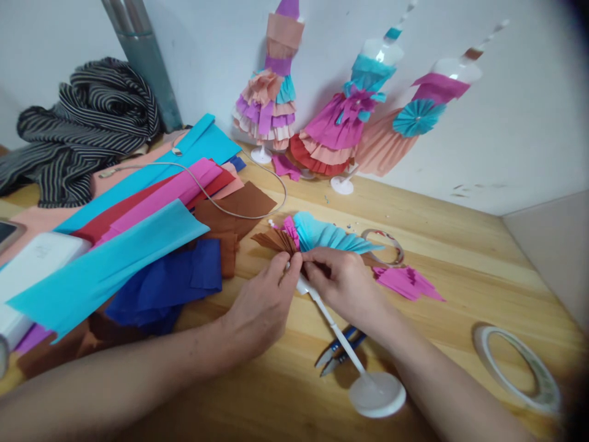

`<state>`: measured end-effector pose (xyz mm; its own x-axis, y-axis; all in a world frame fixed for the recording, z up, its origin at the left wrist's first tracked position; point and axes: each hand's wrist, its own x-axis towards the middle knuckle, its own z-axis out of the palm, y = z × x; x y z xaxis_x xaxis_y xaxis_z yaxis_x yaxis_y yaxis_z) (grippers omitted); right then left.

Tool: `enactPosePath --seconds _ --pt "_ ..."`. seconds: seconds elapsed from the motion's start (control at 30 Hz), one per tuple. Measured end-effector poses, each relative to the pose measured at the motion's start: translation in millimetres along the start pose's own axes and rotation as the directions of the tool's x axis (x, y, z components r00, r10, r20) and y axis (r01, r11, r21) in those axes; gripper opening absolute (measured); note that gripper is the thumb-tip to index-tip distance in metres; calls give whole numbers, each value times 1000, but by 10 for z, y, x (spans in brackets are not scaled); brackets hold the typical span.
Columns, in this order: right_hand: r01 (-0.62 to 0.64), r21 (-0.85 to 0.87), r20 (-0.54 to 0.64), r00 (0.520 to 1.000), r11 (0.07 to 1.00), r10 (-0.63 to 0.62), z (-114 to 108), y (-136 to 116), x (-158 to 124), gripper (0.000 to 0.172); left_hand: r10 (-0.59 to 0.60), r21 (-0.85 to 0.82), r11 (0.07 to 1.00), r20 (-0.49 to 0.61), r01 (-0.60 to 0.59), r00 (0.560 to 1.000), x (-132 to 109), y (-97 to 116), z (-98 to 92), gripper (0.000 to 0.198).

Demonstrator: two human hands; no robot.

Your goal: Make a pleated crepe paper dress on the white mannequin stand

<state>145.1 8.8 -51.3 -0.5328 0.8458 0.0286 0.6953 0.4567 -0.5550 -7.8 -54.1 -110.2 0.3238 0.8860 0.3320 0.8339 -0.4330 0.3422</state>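
Observation:
A small doll form lies on its side on the wooden table [460,245], its white stick [338,334] running to a round white base [378,395] near me. Pleated paper fans out at its top: cyan pleats [326,236], a pink strip [291,230] and brown pleats [275,240]. My left hand [262,304] pinches the paper at the form with thumb and forefinger. My right hand [343,282] is closed on the same spot from the right, fingertips touching the left hand's.
Sheets of crepe paper [151,245] in cyan, pink, red, brown and blue lie at left, with a striped cloth [87,123] behind. Three finished paper-dress dolls [331,116] lean on the wall. Blue snips [338,350], tape rolls [518,368], a pink scrap [407,282].

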Motion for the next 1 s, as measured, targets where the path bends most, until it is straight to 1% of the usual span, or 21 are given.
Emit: enactPosePath --seconds 0.13,0.27,0.4,0.47,0.57,0.63,0.73,0.8,0.87,0.93,1.0 --pt "-54 130 50 998 990 48 -31 -2 25 25 34 83 996 8 -35 999 10 15 -10 60" --pt "-89 253 100 993 963 66 -65 7 41 25 56 209 976 21 -59 998 29 36 -49 54" --pt "-124 323 134 987 938 85 -75 54 72 25 73 323 939 141 -115 987 69 68 -127 50" --pt "-118 338 141 987 934 73 -74 72 85 25 67 364 922 182 -130 981 85 76 -152 49" --pt "-70 359 131 991 931 24 -127 58 80 25 92 403 901 179 -158 979 98 74 -161 47" --pt "-67 363 83 996 929 39 -241 19 57 23 109 430 886 170 -173 979 107 70 -162 47" --pt "-73 415 -77 990 907 115 -538 -53 -4 21 97 443 879 198 -178 975 124 73 -176 49" --pt "-69 415 -199 966 907 165 -782 -80 -58 18 104 450 873 208 -189 973 133 83 -187 49" --pt "-46 358 -331 928 932 173 -1013 -68 -130 12 120 454 867 204 -203 972 140 97 -190 49" --pt "-81 288 -405 893 954 198 -1193 -16 -231 9 130 455 867 191 -205 973 147 112 -184 48" --pt "-122 231 -462 859 965 219 -1293 56 -360 9 126 457 867 182 -198 975 153 128 -174 46"
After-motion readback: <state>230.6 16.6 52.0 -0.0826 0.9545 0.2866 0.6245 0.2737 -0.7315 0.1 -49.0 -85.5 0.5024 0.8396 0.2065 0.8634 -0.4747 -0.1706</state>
